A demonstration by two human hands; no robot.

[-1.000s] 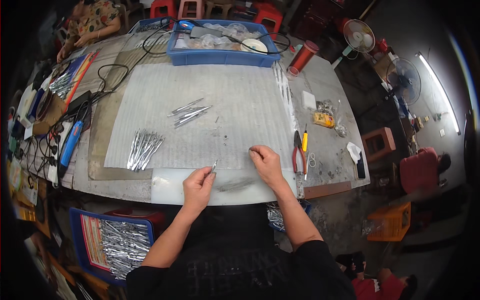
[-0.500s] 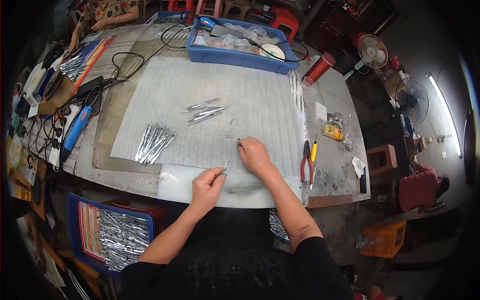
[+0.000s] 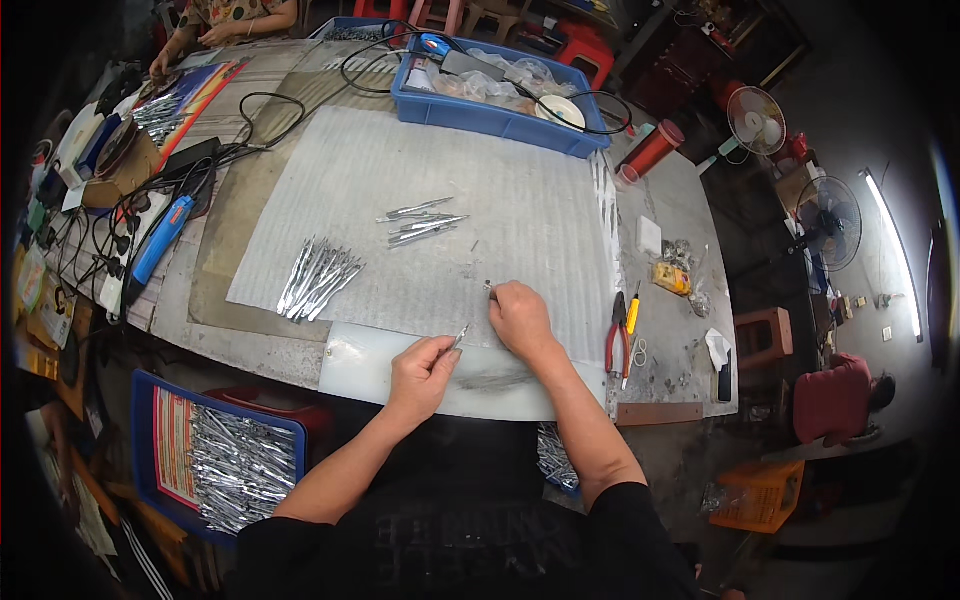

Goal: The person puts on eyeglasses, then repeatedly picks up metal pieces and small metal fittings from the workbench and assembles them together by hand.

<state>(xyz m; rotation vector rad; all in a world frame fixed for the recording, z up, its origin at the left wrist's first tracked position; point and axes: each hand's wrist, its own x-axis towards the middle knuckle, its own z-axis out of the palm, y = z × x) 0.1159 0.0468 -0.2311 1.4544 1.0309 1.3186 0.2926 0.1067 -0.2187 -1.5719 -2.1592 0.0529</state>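
My left hand point(image 3: 422, 375) is closed, pinching a slender silver metal piece point(image 3: 461, 337) whose pointed end sticks out past the thumb. It hovers over the pale board at the table's near edge. Farther forward and to the right, my right hand point(image 3: 520, 318) rests on the white foam sheet point(image 3: 345, 170). Its fingers are curled, and a tiny item point(image 3: 489, 286) shows at the fingertips, too small to name. Ahead of my hands lies a small group of slender silver metal pieces point(image 3: 425, 229). A larger pile of such pieces point(image 3: 318, 282) lies to the left.
A blue bin point(image 3: 490, 118) with plastic bags stands at the back. Pliers point(image 3: 617, 335), a yellow-handled tool point(image 3: 633, 315) and scissors point(image 3: 641, 352) lie right. Left are cables and a blue-handled tool point(image 3: 160, 245). A blue tub point(image 3: 300, 450) of metal pieces sits below. A person's hand point(image 3: 215, 35) works far left.
The whole view has shifted slightly, with the table appearing a little farther right. Both hands keep nearly the same places and grips.
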